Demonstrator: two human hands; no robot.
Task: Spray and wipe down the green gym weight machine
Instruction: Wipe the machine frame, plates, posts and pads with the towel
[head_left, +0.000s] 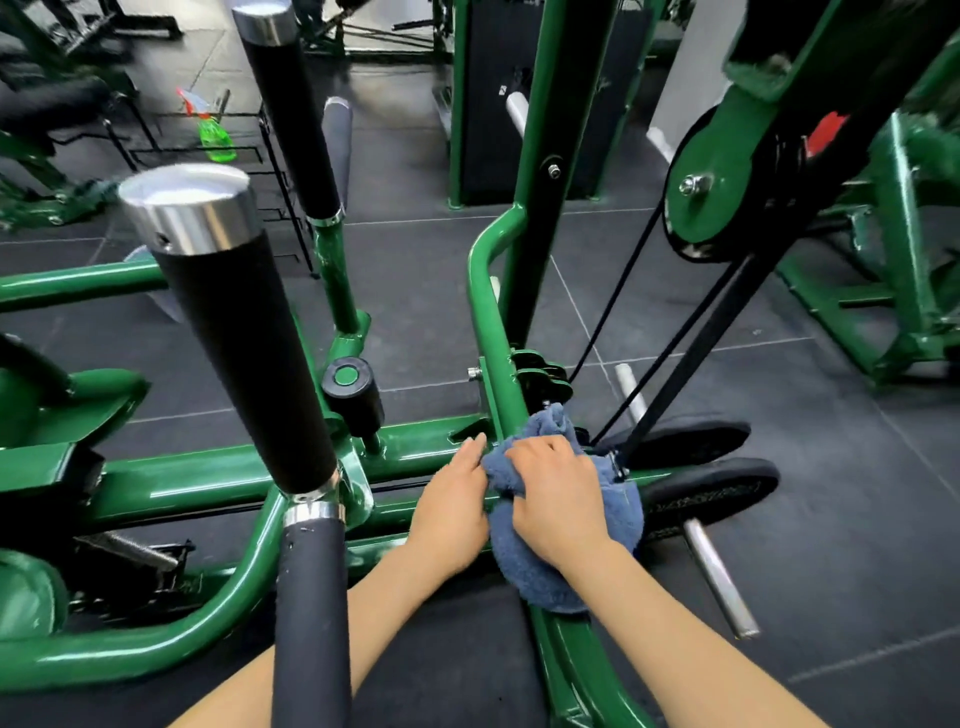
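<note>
Green weight machine (218, 478): glossy painted steel tubes, curved and straight, with black foam handles capped in polished metal; its frame runs out of view on every side. Blue cloth (566, 561): thick, fuzzy terry, bunched over a tube junction, which it hides. Right hand (558, 499): grip curled, pressing the cloth. Left hand (457, 501): fingers straight, resting on the tube beside the cloth. Spray bottle (215, 132): translucent green plastic, blurred, far back left.

Cloth on machine frame, near centre.
Cloth (563, 535) lies on the frame tube (498, 364), under both hands; spray bottle (215, 132) stands far left on the floor (415, 291).
</note>
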